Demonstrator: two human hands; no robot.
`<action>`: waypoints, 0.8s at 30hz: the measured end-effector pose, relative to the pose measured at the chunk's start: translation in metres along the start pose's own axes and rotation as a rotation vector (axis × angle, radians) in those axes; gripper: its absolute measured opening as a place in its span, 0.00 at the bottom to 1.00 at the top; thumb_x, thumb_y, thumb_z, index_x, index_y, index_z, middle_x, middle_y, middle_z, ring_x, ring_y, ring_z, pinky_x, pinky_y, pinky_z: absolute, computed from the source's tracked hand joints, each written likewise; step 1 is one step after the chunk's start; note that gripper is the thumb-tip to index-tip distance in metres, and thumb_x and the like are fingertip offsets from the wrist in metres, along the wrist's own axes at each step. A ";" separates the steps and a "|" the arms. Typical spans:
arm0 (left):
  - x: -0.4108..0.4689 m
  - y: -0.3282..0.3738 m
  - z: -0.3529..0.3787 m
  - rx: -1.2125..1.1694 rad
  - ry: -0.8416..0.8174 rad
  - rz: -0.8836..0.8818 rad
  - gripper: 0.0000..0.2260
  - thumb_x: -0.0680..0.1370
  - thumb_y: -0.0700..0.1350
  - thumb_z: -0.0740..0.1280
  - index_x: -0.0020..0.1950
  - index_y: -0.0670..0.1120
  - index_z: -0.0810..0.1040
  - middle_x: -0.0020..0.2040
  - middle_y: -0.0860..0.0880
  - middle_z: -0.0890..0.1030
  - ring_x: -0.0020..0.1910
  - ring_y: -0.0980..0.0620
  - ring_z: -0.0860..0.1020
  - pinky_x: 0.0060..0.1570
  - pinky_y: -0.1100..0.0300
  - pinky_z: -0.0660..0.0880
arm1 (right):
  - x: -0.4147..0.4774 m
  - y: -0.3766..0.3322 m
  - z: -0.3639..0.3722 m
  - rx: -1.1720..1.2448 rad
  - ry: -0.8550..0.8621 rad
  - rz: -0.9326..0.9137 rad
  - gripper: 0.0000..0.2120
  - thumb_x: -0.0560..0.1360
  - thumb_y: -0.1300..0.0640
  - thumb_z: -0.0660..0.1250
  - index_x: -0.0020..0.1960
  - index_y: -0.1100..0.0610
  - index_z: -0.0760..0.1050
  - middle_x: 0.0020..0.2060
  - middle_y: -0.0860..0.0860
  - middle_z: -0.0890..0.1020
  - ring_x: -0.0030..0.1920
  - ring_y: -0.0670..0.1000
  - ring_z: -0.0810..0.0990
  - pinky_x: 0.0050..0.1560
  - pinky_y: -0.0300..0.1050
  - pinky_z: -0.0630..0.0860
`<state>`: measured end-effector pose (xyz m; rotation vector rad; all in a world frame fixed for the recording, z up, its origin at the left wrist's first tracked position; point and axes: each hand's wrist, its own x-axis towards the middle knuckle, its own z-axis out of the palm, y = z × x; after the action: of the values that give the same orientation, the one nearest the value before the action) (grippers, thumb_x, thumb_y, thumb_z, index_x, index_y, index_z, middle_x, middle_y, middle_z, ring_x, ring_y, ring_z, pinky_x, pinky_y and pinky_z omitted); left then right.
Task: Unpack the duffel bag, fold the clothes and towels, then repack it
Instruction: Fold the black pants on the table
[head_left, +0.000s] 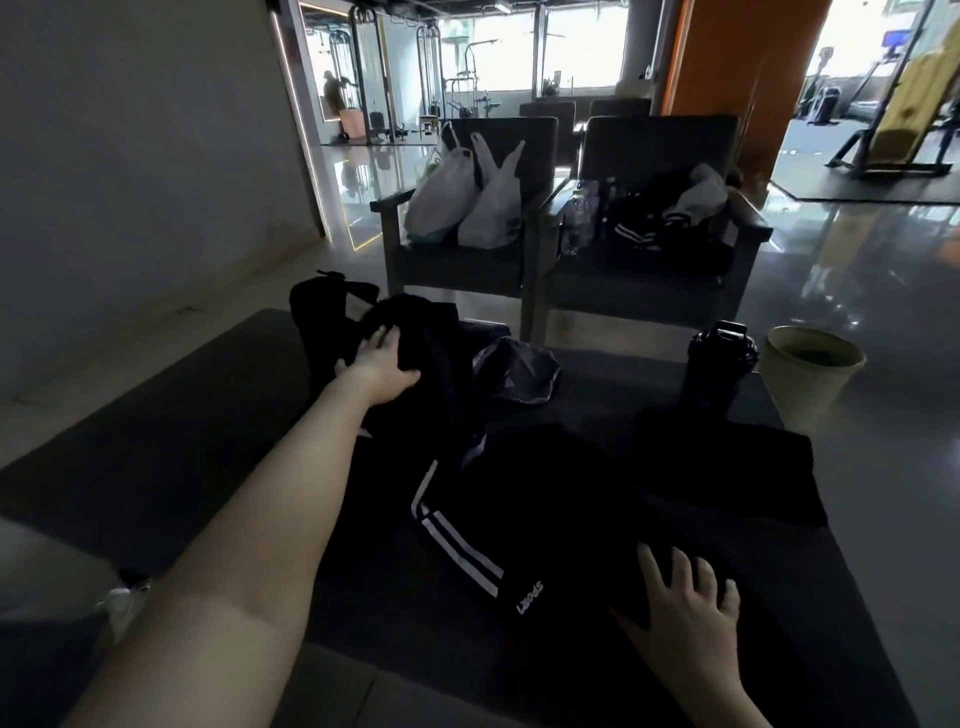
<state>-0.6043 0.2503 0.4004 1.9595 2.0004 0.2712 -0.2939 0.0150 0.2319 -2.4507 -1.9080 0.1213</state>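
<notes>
**Inspector:** Nearest item?

**Assistant:** Right hand (685, 597), fingers straight and spread, palm down on the striped black garment (519, 519). It presses and clasps nothing. The garment lies flat on the dark table (156, 467), with white side stripes and the word SPORT facing up.

**Inspector:** Beside it?

**Assistant:** A folded black cloth (727, 467), to its right. Whether the edges touch or overlap is too dark to judge.

**Inspector:** The other hand?

**Assistant:** Left hand (382, 364), arm outstretched, rests on a bunched black garment (421, 338) towards the table's far left. The fingers sink into dark cloth, so I cannot tell whether they clasp it.

**Inspector:** The duffel bag?

**Assistant:** Black duffel bag (317, 317), at the table's far left edge, just behind the bunched garment, strap raised.

**Inspector:** Remainder?

**Assistant:** A crumpled dark bag (519, 369) lies at the far middle. A black shaker bottle (719, 364) stands upright at the far right, and a pale bin (810, 374) sits on the floor beside it. Beyond these, the left-hand armchair (535, 135) holds white plastic bags (467, 202). The right-hand armchair (665, 140) holds bottles (579, 218) and a striped black jacket (660, 228).
</notes>
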 end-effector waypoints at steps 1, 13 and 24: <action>-0.001 -0.004 0.015 0.106 -0.045 -0.004 0.34 0.80 0.55 0.60 0.79 0.50 0.44 0.79 0.51 0.44 0.77 0.47 0.45 0.73 0.40 0.48 | 0.000 -0.001 -0.003 0.001 -0.032 0.000 0.39 0.73 0.28 0.48 0.56 0.58 0.80 0.48 0.63 0.81 0.47 0.69 0.81 0.44 0.72 0.74; -0.032 -0.004 0.061 0.440 -0.017 0.060 0.25 0.82 0.55 0.52 0.78 0.51 0.53 0.79 0.50 0.47 0.77 0.45 0.42 0.73 0.39 0.41 | 0.013 0.002 -0.002 -0.065 0.037 -0.084 0.38 0.54 0.37 0.79 0.58 0.55 0.80 0.49 0.60 0.83 0.49 0.66 0.81 0.46 0.68 0.76; -0.109 0.031 0.110 0.293 0.018 0.385 0.16 0.80 0.46 0.60 0.68 0.49 0.73 0.68 0.49 0.73 0.68 0.50 0.68 0.67 0.55 0.64 | -0.001 0.010 -0.022 0.040 0.204 -0.116 0.41 0.60 0.41 0.77 0.69 0.53 0.69 0.68 0.59 0.70 0.67 0.63 0.69 0.61 0.74 0.62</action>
<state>-0.5354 0.1331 0.3200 2.5324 1.7382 0.0853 -0.2827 0.0118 0.2531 -2.2235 -1.9323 -0.0897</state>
